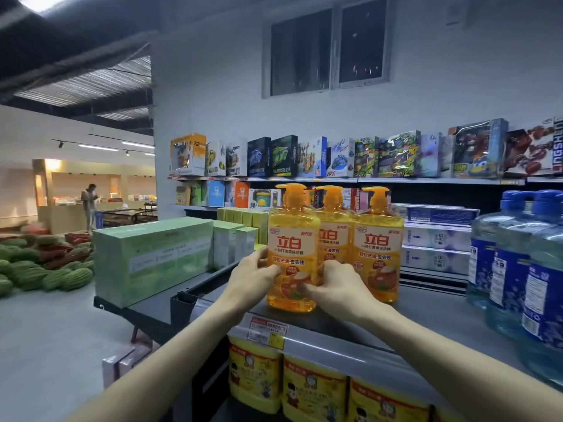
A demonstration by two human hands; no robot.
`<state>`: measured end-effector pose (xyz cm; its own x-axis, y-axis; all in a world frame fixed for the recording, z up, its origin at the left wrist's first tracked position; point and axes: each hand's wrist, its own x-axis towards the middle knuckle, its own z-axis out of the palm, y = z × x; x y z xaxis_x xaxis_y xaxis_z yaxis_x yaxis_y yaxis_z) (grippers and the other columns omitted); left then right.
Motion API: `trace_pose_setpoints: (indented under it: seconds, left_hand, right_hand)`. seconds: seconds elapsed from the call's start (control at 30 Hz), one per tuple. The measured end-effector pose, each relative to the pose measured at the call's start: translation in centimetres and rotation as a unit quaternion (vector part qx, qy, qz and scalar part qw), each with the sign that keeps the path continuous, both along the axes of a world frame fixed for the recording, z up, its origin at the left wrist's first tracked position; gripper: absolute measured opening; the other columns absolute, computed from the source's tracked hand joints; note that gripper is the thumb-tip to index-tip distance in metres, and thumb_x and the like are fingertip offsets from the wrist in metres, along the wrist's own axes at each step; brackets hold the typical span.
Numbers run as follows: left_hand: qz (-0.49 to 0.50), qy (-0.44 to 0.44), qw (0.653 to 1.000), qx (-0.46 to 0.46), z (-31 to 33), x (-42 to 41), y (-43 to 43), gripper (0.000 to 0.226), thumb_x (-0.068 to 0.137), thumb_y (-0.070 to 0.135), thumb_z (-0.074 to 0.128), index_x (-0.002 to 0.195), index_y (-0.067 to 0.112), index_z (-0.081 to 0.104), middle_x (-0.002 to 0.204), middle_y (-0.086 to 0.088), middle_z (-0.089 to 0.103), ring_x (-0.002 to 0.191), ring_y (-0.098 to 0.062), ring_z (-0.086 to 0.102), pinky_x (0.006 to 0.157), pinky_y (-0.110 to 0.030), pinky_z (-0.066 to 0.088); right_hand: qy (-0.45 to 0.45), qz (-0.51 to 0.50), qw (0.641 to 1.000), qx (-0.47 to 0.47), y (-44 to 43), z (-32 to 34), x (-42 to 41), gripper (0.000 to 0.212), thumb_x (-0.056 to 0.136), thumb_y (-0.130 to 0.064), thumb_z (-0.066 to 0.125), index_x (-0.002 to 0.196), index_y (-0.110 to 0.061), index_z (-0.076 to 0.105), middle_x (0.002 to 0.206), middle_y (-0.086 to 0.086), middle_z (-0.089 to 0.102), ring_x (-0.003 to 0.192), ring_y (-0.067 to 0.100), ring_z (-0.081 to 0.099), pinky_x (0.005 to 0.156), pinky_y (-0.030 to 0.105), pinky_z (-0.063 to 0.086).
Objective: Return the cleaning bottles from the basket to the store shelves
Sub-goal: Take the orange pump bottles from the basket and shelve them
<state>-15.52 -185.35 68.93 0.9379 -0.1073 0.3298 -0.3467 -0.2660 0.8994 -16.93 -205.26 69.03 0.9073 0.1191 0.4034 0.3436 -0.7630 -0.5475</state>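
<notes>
**A:** How far along is the job?

**B:** Three orange bottles stand on the dark shelf. The far bottles sit behind and to the right. The near bottle stands in front, just beside them. I can't see the basket, so I can't tell how many are left.

**A:** Is it let go?

**B:** No. The left hand and right hand both wrap round it, low down.

**A:** What does it say?

**B:** Big red "立白".
</notes>
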Motion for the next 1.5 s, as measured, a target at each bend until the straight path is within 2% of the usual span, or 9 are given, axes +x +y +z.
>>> trace_pose_setpoints:
  seconds: [0.17,0.4,0.57,0.8,0.93,1.07,1.2,1.3,1.5]
  left_hand:
    - [0.007,0.042,0.999,-0.03,0.2,2.1,1.1,0.031,0.098,0.009,0.064,0.115,0.035,0.063,0.121,0.001,0.076,0.116,-0.02,0.071,0.104,-0.047,0.058]
    - [0.015,0.053,0.997,-0.046,0.1,4.3,1.2,0.044,0.093,0.005,0.064,0.134,0.021,0.059,0.123,-0.001,0.075,0.118,-0.023,0.07,0.106,-0.049,0.057]
    - [0.037,0.035,0.998,-0.04,0.0,4.7,0.5,0.052,0.09,0.011,0.064,0.139,0.024,0.057,0.123,0.003,0.073,0.119,-0.02,0.068,0.107,-0.049,0.056]
    - [0.036,0.031,0.999,-0.024,-0.5,5.5,1.1,0.074,0.085,0.021,0.064,0.157,0.024,0.045,0.13,0.004,0.07,0.122,-0.02,0.066,0.109,-0.05,0.054]
    - [0.025,0.026,0.998,0.052,-1.0,5.8,2.1,0.083,0.081,0.036,0.067,0.159,0.035,0.041,0.135,0.012,0.07,0.126,-0.015,0.065,0.112,-0.05,0.052]
    - [0.045,-0.011,0.987,0.153,0.5,2.6,2.6,0.062,0.094,0.027,0.066,0.154,0.03,0.051,0.13,0.017,0.063,0.128,-0.015,0.059,0.116,-0.038,0.044]
    - [0.067,-0.046,0.97,0.231,0.5,-0.1,2.6,0.052,0.098,0.021,0.065,0.149,0.022,0.06,0.145,0.003,0.065,0.133,-0.023,0.059,0.108,-0.035,0.044]
    - [0.061,-0.047,0.955,0.286,0.4,-2.8,1.5,0.045,0.096,0.023,0.065,0.141,0.022,0.067,0.14,0.0,0.069,0.126,-0.023,0.063,0.101,-0.032,0.048]
    - [0.08,-0.076,0.899,0.423,1.0,-9.3,-4.3,0.058,0.097,0.046,0.056,0.152,0.027,0.055,0.147,0.0,0.062,0.133,-0.025,0.058,0.103,-0.041,0.051]
  right_hand:
    - [-0.004,-0.001,1.0,0.0,2.1,0.3,1.9,0.044,0.097,-0.043,0.071,0.136,-0.022,0.066,0.123,-0.003,0.074,0.108,0.017,0.072,0.093,0.029,0.06]
    - [0.005,-0.026,1.0,0.004,3.2,0.0,4.4,0.053,0.096,-0.051,0.069,0.141,-0.023,0.061,0.127,-0.002,0.073,0.11,0.019,0.071,0.094,0.031,0.06]
    - [0.003,-0.072,0.997,0.007,3.0,-0.8,5.9,0.061,0.084,-0.065,0.071,0.127,-0.024,0.058,0.114,-0.005,0.073,0.098,0.015,0.072,0.085,0.034,0.064]
    - [0.009,-0.089,0.996,0.025,3.2,-1.3,5.5,0.062,0.086,-0.066,0.071,0.126,-0.022,0.052,0.122,-0.002,0.07,0.108,0.02,0.07,0.092,0.041,0.062]
    - [0.033,-0.103,0.993,-0.036,3.2,-1.2,4.3,0.063,0.091,-0.072,0.06,0.132,-0.027,0.045,0.126,0.0,0.069,0.109,0.024,0.07,0.093,0.046,0.061]
    - [0.038,-0.122,0.981,-0.149,3.0,-0.9,2.3,0.055,0.098,-0.068,0.05,0.134,-0.026,0.05,0.121,0.001,0.07,0.106,0.027,0.067,0.09,0.045,0.058]
    - [0.039,-0.116,0.967,-0.223,1.4,-0.4,-0.9,0.045,0.102,-0.061,0.045,0.123,-0.023,0.058,0.122,0.002,0.068,0.107,0.027,0.064,0.085,0.042,0.054]
    - [0.035,-0.118,0.956,-0.267,-0.4,0.0,-3.9,0.039,0.103,-0.058,0.044,0.112,-0.022,0.056,0.113,0.003,0.067,0.104,0.028,0.062,0.084,0.043,0.055]
    - [0.009,-0.138,0.946,-0.293,-5.4,0.4,-11.8,0.045,0.103,-0.057,0.043,0.124,-0.02,0.058,0.122,0.004,0.067,0.113,0.03,0.059,0.089,0.044,0.052]
